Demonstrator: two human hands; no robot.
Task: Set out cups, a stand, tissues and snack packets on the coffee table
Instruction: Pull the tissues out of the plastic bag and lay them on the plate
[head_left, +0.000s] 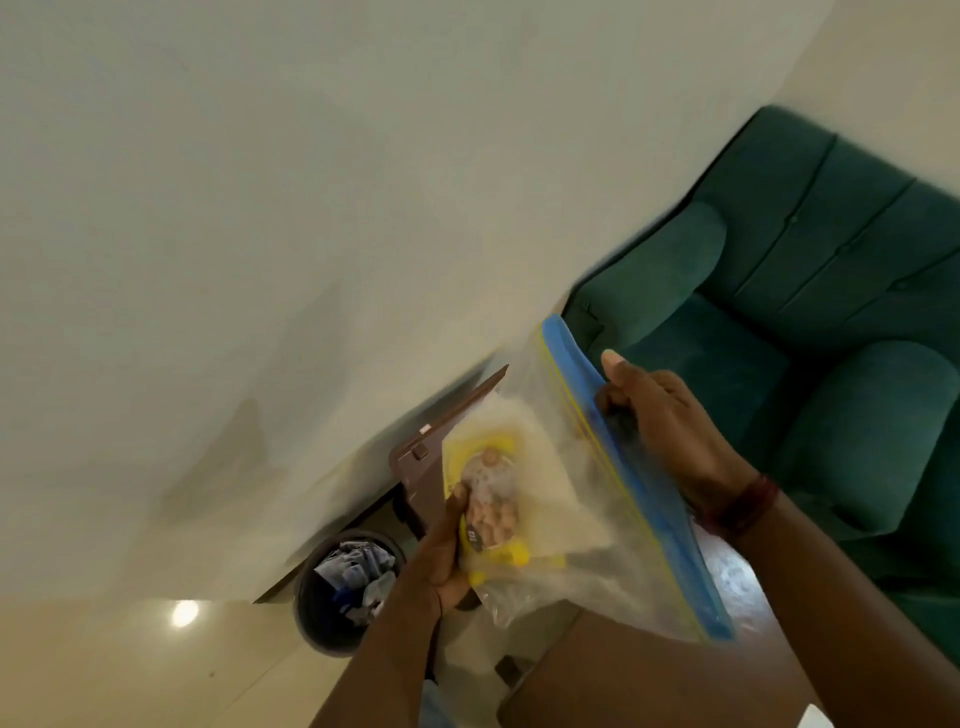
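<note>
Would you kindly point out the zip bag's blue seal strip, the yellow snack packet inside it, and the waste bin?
blue seal strip (636, 483): head view, middle of the strip.
yellow snack packet (491, 480): head view, printed front seen through the bag.
waste bin (311, 618): head view, dark rim on the left.

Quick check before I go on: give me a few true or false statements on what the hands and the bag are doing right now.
1. Both hands hold the clear zip bag. True.
2. The right hand grips the bag's bottom corner. False: it grips the blue zip strip.
3. The left hand pinches a yellow snack packet through the plastic. True.
4. The bin is empty. False: it holds crumpled waste.
5. The sofa is red. False: it is green.
</note>
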